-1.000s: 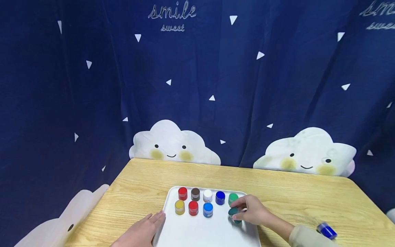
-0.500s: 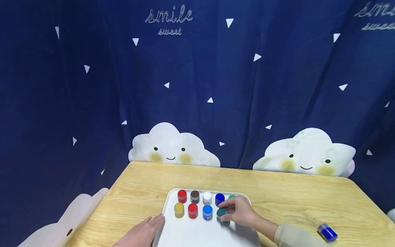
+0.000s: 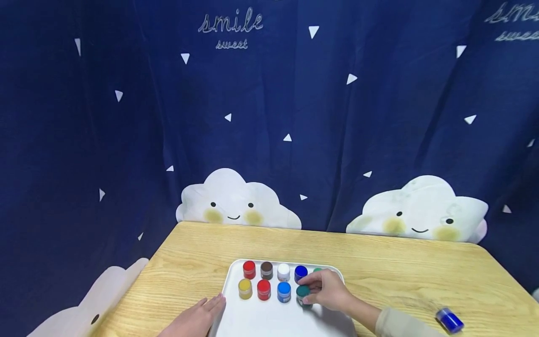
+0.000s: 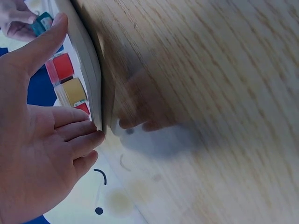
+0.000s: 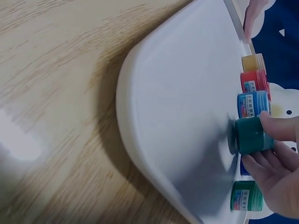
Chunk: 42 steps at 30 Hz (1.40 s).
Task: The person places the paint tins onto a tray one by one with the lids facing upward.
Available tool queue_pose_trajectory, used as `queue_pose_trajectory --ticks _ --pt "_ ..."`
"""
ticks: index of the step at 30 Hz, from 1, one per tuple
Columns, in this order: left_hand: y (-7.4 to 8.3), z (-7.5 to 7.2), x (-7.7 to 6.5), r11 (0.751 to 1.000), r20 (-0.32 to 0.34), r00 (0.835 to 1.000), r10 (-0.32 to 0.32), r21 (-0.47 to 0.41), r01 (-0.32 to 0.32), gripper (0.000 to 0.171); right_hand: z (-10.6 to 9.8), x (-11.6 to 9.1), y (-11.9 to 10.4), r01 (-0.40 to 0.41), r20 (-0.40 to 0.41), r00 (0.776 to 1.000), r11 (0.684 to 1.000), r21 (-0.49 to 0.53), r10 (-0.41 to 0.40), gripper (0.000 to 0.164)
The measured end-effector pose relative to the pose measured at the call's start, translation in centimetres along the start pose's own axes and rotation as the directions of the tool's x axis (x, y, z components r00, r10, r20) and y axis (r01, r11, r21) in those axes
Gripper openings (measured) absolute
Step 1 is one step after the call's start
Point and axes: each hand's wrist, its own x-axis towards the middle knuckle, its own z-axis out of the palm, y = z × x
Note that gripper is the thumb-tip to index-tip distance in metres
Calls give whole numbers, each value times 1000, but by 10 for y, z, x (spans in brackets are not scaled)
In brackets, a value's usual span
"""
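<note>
My right hand (image 3: 330, 291) pinches a dark green paint jar (image 3: 302, 293) between thumb and fingers, at the right end of the front row on a white tray (image 3: 261, 320). Beside it, to the left, stands a light blue paint jar (image 3: 284, 292). In the right wrist view the dark green jar is upright, very close to the tray; I cannot tell whether its base touches. A green paint jar (image 5: 246, 196) behind is partly hidden by the hand in the head view. My left hand (image 3: 195, 317), fingers extended, touches the tray's left edge.
Also on the tray are a yellow jar (image 3: 245, 289), red jars (image 3: 264, 289), a brown jar (image 3: 266, 270), a white jar (image 3: 283, 272) and a dark blue jar (image 3: 301, 273). Another blue jar (image 3: 449, 320) lies tipped on the wooden table (image 3: 400, 267) at right.
The right hand has carried the dark green jar leftward, close to the light blue one, and the jar now looks more upright. The left hand has stayed at the tray's edge.
</note>
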Motion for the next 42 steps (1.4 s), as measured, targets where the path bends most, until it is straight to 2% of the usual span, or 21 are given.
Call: queue_pose_trajectory --ticks 4,7,12,19,27,31,34,42 --pt "3 -3 1 996 47 997 -68 -48 70 98 -3 -3 1 -21 0 1000 1000 -5 21 37" --pt "4 -4 1 994 49 995 -87 -56 90 100 -3 -3 2 -14 -4 1000 1000 -13 14 38" --pt "4 -3 0 996 34 997 -71 -44 72 99 1 -2 2 19 -32 999 998 -58 -21 38" --pt "2 0 -2 1000 -16 1000 -9 -13 9 93 7 0 2 39 -63 997 992 -117 -46 38" --pt "1 0 -2 1000 -11 1000 -14 -25 13 96 4 0 2 42 -62 997 993 -114 -49 40" --pt "0 3 -2 1000 -40 999 10 -10 -11 94 -3 -2 -1 45 -55 997 997 -56 -48 41" --pt "0 2 -1 1000 -25 1000 -1 -19 0 95 -14 -6 -6 58 -47 997 998 -35 -60 39" --pt "1 -1 0 998 21 999 -38 -48 39 97 -52 -24 -13 76 27 997 992 -102 -74 34"
